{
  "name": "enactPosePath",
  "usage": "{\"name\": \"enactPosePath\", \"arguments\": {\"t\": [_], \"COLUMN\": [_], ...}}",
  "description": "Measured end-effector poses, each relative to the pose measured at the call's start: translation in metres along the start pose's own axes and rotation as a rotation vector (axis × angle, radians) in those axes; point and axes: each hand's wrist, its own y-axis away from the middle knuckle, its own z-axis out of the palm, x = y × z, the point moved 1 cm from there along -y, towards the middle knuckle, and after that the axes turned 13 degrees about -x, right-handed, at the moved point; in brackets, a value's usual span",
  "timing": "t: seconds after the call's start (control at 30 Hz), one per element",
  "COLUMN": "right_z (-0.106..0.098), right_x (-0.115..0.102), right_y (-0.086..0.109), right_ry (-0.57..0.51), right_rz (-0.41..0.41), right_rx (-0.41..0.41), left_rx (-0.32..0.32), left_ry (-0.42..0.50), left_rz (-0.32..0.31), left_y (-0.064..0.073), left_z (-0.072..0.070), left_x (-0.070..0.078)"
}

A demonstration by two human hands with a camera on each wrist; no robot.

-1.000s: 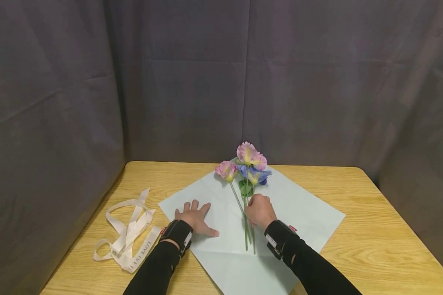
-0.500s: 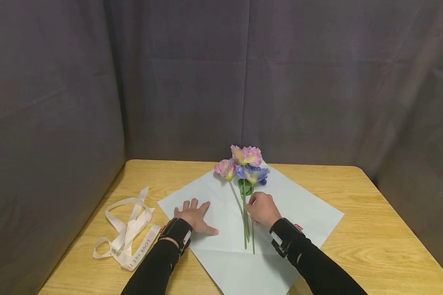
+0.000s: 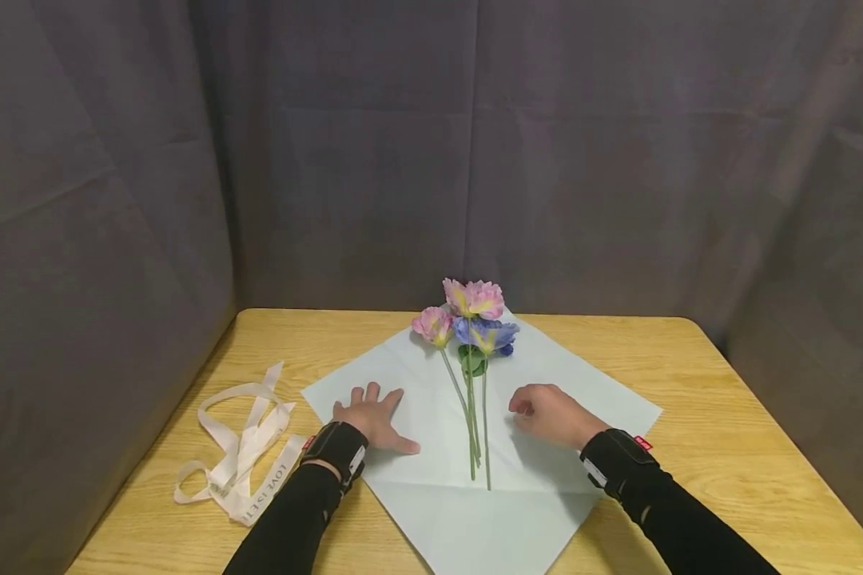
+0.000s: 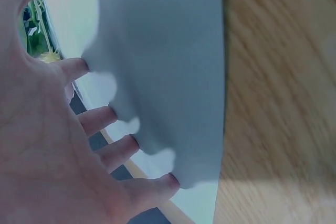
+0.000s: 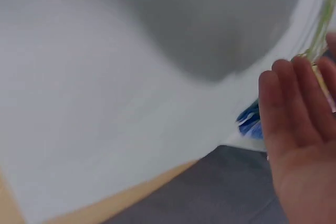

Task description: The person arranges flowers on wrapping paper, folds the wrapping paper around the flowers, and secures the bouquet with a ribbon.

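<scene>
"What's nearest?"

"Black sleeves (image 3: pixel 282 515) reaching in from the bottom edge, and the near half of a pale sheet of paper (image 3: pixel 467 523), creased across, on a wooden table (image 3: pixel 697 391)."

"And off to the left?"

"A white ribbon (image 3: pixel 240 457), lying in loose loops on the wood beside the paper (its print reads 'LOVE IS ET', as far as I can make out)."

"What are the hands gripping?"

"Nothing, either of them. The left hand (image 3: pixel 368 421) has its fingers spread apart, tips pressing on the left side of the sheet. The right hand (image 3: pixel 555 415) hangs above the paper, right of the stems and clear of them, fingers side by side and loosely bent."

"So where are the flowers?"

"On the paper, between the hands: green stems (image 3: pixel 471 423) pointing toward the person, then a green leaf (image 3: pixel 472 361), a blue blossom (image 3: pixel 487 335), a pink blossom (image 3: pixel 434 326) to its left, and more pink petals (image 3: pixel 473 299) over the far corner."

"Behind that?"

"A dark grey curtain (image 3: pixel 374 176), beyond the table's far edge."
</scene>
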Motion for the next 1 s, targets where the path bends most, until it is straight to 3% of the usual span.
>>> {"name": "enactPosePath", "arguments": {"t": [0.17,0.37,0.53,0.67,0.77,0.9,1.0], "right_z": [0.005,0.012,0.018,0.02,0.018,0.016,0.015], "right_x": [0.007,0.002,0.002,0.003,0.003,0.002,0.002], "right_y": [0.025,0.054,0.065,0.064,0.064,0.064,0.064], "right_ry": [0.029,0.01,0.068,0.109,0.095,0.082,0.092], "right_rz": [-0.044,0.03,0.07,0.066,0.055,0.021,0.001], "right_rx": [-0.144,-0.337,-0.349,-0.328,-0.333,-0.339,-0.334], "left_rx": [0.015,0.019,0.039,0.113,0.122,0.018,-0.118], "left_ry": [0.002,0.007,-0.043,-0.044,0.032,0.132,0.129], "left_rz": [0.02,0.058,0.106,0.242,0.387,0.501,0.462], "left_y": [0.002,0.004,-0.002,-0.006,-0.007,-0.003,0.008], "left_z": [-0.001,-0.001,0.0,0.005,0.007,0.009,0.011], "left_x": [-0.001,-0.001,0.001,-0.001,0.001,0.008,0.019]}}
